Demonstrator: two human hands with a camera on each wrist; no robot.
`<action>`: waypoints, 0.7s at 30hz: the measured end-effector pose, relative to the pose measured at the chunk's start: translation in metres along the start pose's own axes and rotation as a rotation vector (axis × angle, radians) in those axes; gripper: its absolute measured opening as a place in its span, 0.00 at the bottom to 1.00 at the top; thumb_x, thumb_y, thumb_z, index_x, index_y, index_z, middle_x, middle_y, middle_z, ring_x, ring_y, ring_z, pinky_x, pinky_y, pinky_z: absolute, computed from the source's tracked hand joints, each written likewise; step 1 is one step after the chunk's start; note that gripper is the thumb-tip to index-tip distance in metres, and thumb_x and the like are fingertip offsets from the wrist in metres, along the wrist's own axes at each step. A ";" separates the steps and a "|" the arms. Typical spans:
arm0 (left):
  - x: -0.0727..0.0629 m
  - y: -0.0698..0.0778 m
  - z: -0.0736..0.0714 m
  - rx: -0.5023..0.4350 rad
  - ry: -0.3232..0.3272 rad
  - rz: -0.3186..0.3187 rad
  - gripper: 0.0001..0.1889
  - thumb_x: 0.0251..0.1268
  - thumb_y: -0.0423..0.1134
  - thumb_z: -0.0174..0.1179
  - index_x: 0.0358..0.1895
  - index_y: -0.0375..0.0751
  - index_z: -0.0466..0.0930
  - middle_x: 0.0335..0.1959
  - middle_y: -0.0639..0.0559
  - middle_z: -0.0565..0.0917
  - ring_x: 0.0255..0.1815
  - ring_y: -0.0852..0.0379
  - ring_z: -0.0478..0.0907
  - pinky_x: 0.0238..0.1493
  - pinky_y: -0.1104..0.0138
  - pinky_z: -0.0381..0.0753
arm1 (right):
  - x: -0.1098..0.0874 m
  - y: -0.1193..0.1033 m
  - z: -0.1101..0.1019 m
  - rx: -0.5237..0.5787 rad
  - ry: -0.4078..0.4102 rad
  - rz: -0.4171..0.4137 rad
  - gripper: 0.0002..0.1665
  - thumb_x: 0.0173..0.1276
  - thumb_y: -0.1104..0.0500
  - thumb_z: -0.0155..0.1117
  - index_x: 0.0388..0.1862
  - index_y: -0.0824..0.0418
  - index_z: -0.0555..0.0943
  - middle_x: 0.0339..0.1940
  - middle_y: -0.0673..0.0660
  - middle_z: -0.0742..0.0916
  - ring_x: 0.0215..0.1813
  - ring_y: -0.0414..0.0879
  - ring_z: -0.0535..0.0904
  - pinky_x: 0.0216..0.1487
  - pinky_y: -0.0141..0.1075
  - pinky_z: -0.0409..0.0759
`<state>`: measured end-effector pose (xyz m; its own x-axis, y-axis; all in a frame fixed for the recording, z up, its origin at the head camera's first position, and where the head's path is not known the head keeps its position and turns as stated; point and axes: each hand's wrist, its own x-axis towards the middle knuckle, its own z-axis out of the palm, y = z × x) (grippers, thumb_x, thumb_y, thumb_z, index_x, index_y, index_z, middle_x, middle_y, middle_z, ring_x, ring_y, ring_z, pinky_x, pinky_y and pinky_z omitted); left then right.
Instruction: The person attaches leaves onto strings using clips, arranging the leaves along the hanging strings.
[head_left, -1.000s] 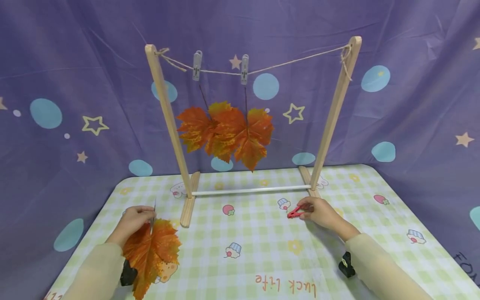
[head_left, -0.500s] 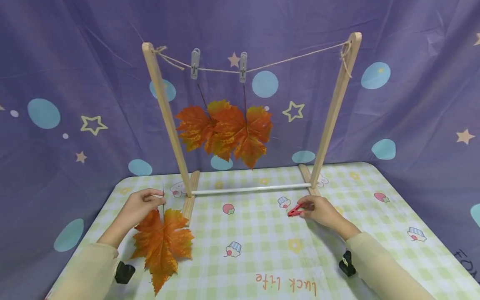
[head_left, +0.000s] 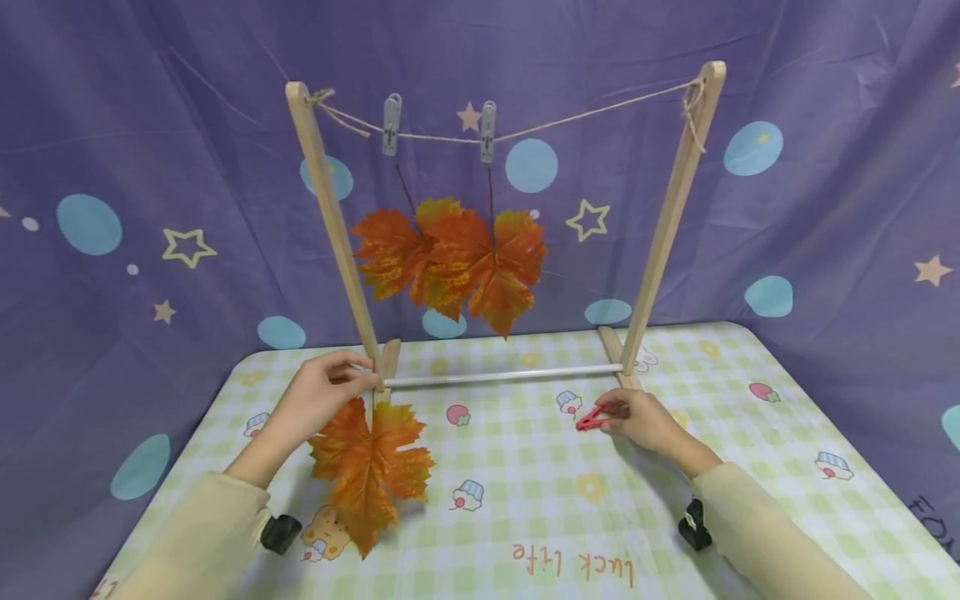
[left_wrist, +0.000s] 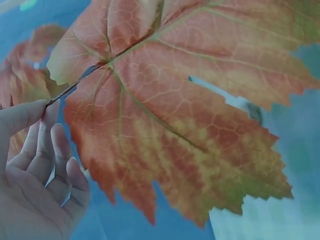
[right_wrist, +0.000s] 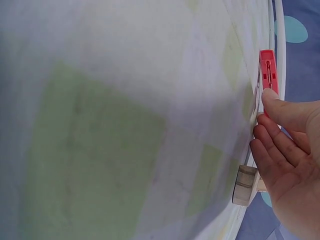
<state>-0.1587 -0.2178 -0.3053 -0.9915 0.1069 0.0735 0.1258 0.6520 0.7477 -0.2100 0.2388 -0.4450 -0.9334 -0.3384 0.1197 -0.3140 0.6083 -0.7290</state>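
Observation:
My left hand (head_left: 324,398) pinches the thin stem of an orange artificial maple leaf (head_left: 372,475) between thumb and fingers; the blade hangs down above the table. In the left wrist view the leaf (left_wrist: 165,110) spreads wide beside the hand (left_wrist: 40,165). On the right, my right hand (head_left: 645,427) holds a red clothespin (head_left: 591,419) low over the table, thumb on its side, as the clothespin (right_wrist: 268,70) in the right wrist view also shows. Two similar leaves (head_left: 390,254) hang by their stems from grey clothespins (head_left: 487,133) on a twine line (head_left: 577,122).
A wooden frame stands at the back, its left post (head_left: 333,217) and right post (head_left: 670,225) joined low by a white rod (head_left: 502,376). Beneath is a green checked tablecloth (head_left: 540,500). Behind hangs a purple curtain (head_left: 225,100) with stars and dots.
My left hand has moved right and away from me, carrying the leaf off the left side toward the frame's left post. The right hand with the red clothespin has barely moved.

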 end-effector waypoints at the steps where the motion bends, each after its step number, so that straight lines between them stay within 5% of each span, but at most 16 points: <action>1: 0.001 0.004 0.003 -0.007 0.001 0.008 0.17 0.70 0.46 0.62 0.55 0.40 0.81 0.43 0.45 0.86 0.45 0.46 0.81 0.44 0.55 0.79 | 0.000 0.000 0.000 -0.002 0.001 0.002 0.16 0.59 0.71 0.72 0.47 0.71 0.83 0.40 0.62 0.87 0.45 0.58 0.84 0.49 0.51 0.81; 13: 0.015 0.044 0.035 -0.063 0.073 0.120 0.10 0.68 0.45 0.65 0.48 0.49 0.83 0.35 0.53 0.86 0.37 0.54 0.79 0.42 0.57 0.77 | -0.001 -0.001 0.000 -0.004 0.001 0.002 0.16 0.60 0.71 0.71 0.48 0.71 0.83 0.41 0.62 0.87 0.45 0.58 0.84 0.49 0.51 0.81; 21: 0.022 0.067 0.056 -0.142 0.187 0.267 0.09 0.68 0.43 0.65 0.48 0.50 0.83 0.34 0.54 0.85 0.33 0.55 0.78 0.35 0.58 0.77 | -0.001 0.000 0.002 -0.003 0.005 0.006 0.16 0.60 0.71 0.71 0.48 0.71 0.82 0.42 0.63 0.87 0.46 0.59 0.84 0.50 0.51 0.81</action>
<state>-0.1700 -0.1294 -0.2902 -0.9146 0.1119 0.3886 0.3889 0.5069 0.7693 -0.2089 0.2378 -0.4461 -0.9359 -0.3317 0.1188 -0.3094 0.6122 -0.7276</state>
